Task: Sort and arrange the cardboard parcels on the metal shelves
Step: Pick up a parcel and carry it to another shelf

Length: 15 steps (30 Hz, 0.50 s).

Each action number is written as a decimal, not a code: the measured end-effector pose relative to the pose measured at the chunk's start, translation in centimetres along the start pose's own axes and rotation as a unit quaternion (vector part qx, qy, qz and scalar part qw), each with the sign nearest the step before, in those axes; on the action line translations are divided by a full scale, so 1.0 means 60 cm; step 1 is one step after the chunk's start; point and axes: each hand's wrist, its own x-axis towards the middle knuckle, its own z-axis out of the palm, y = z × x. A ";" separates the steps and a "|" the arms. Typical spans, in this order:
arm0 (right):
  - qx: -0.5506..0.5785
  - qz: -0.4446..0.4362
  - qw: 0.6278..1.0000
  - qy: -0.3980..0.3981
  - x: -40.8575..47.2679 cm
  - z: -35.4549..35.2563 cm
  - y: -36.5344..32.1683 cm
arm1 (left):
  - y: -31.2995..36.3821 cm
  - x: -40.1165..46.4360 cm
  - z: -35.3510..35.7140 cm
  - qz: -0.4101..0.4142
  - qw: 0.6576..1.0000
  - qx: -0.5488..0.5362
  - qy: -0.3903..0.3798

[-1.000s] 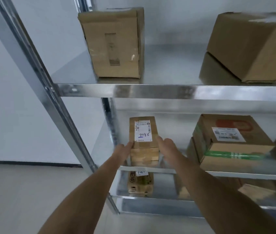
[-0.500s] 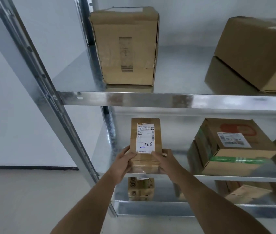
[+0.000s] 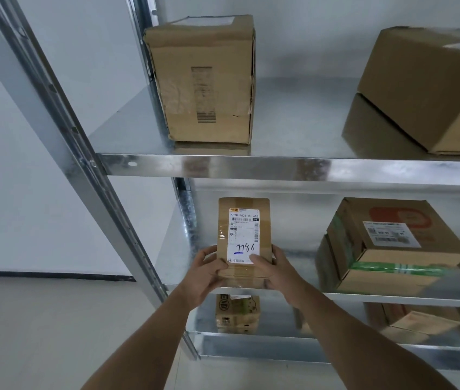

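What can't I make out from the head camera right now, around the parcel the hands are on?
- Small parcel: whether it rests on the middle shelf; left hand and right hand cover its lower corners.
- Its label's fine print: too small.
- Lower-shelf parcel: top hidden by the shelf.
- Top-right box: cut off by the frame edge.
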 end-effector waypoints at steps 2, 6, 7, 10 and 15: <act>-0.022 -0.021 1.000 0.006 0.001 0.004 -0.004 | 0.004 0.000 0.009 -0.001 1.000 0.001 0.005; -0.044 -0.041 0.998 0.021 0.002 0.014 -0.007 | 0.004 0.003 0.023 0.008 0.999 0.012 0.031; -0.045 -0.042 0.998 0.025 0.003 0.015 -0.006 | 0.001 0.005 0.024 0.012 0.999 0.016 0.037; -0.062 -0.048 0.996 0.034 0.005 0.018 -0.001 | -0.006 0.008 0.026 0.019 0.999 0.015 0.045; -0.065 -0.047 0.996 0.036 0.004 0.021 -0.004 | -0.005 0.009 0.025 0.018 0.999 0.018 0.043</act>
